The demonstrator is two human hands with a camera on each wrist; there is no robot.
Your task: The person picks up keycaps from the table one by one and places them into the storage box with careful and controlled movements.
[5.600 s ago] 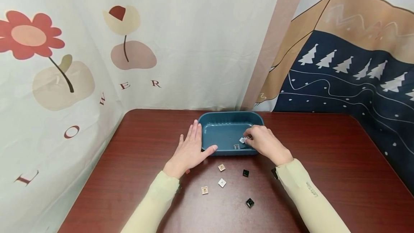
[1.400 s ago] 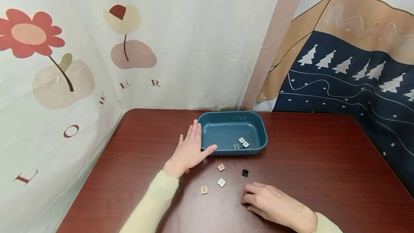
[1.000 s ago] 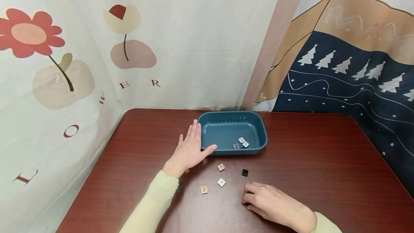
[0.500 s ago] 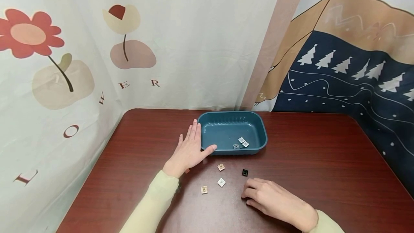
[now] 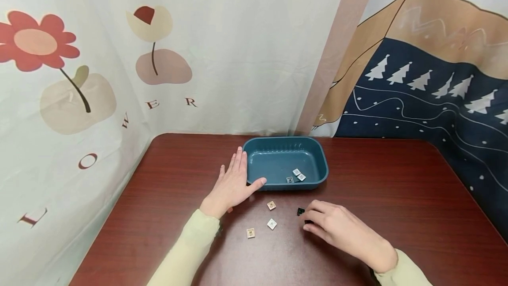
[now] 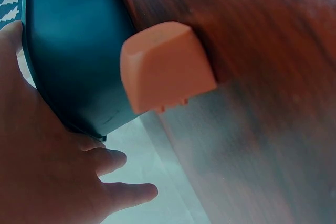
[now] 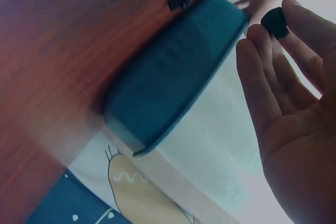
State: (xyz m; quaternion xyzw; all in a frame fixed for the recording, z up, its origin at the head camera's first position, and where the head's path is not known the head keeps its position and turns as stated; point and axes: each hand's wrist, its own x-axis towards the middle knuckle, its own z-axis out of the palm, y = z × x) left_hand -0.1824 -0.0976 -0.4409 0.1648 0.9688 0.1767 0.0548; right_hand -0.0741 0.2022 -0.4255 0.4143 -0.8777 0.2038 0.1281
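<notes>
Against the left end of the blue tray, the left hand rests with straight fingers, its thumb spread to the near rim. On the tray's near side, right of its middle, the right hand pinches a dark keycap between thumb and fingers. Between that hand and the tray lies a loose black keycap, its edge partly covered by the fingertips. Left of the tray's middle, on the near side, lie a cream keycap, a white keycap farther out and a tan keycap. By the tray's near left corner, an orange keycap is mostly hidden from the head view by the left wrist. Inside the tray, two pale keycaps sit close beside a grey keycap.

Smooth and glossy, the oblong tray has rounded corners; the orange keycap is matte, with sloping sides. Under the tray spreads a reddish-brown, wood-grained table; behind it hangs a softly creased white curtain.
</notes>
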